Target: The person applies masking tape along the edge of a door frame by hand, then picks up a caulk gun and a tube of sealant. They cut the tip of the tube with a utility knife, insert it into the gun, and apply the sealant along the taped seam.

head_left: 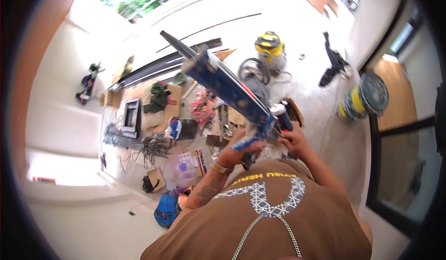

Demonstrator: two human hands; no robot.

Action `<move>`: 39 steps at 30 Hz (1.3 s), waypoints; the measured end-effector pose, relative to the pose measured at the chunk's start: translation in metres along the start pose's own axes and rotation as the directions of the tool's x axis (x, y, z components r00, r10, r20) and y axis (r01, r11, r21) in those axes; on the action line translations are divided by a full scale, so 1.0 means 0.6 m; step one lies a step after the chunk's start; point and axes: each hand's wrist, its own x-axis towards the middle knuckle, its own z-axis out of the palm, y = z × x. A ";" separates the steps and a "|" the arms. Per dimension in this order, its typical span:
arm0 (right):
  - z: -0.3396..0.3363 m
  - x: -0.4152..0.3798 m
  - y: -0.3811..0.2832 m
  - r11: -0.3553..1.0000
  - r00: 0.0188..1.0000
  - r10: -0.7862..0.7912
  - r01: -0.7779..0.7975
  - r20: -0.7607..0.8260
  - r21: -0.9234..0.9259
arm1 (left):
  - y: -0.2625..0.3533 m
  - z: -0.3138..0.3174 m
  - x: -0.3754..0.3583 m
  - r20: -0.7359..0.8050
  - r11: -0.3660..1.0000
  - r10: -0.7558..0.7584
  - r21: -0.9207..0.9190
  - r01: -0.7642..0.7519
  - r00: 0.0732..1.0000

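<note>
My left hand (242, 149) is wrapped around the blue handle of a caulking gun (227, 89). The gun's long blue barrel slants up and to the left, ending in a dark tapered nozzle. At the rear end of the gun, my right hand (294, 140) has its fingers closed around a short dark cylinder with a white top (280, 113). Blur and the fingers hide part of that cylinder, and I cannot tell what it is. Just behind it shows a brown curved object (294, 111).
A yellow and black shop vacuum (270, 51) with its hose stands ahead. To the right is a large bucket (367, 96) by a black-framed glass door. Tools, cables (153, 148), cardboard and bags cover the floor at left, with a blue bag (166, 210) nearest.
</note>
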 end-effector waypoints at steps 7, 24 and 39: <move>-0.015 -0.002 0.033 0.998 0.994 0.006 -0.012 -0.111 -0.060 | 0.009 -0.005 -0.033 0.008 0.952 0.304 0.033 -0.305 0.952; -0.103 0.132 -0.045 0.984 0.999 -0.040 0.040 -0.007 0.176 | 0.029 -0.075 -0.108 0.051 0.844 0.307 0.447 -0.296 0.951; 0.064 0.237 -0.112 0.586 0.991 -0.088 0.136 -0.104 0.799 | 0.018 -0.082 -0.139 -0.042 0.926 -0.116 0.356 0.123 0.992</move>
